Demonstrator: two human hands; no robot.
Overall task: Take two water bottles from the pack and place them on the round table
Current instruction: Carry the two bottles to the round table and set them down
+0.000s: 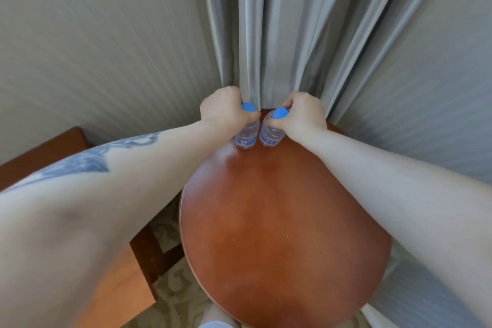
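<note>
Fingers [253, 114] of the left hand [223, 109] are curled tight around the neck of the left water bottle [246, 136], just under its blue cap [248, 107], and the right hand [302, 114] grips the right water bottle [270, 133] the same way below its own blue cap [280, 113]. Both bottles stand upright, side by side and nearly touching, at the far edge of the round table [285, 221], right up against the grey curtain [292, 34]. Both arms reach out over the glossy reddish-brown top, and a wooden chair [53, 152] sits off to the left.
</note>
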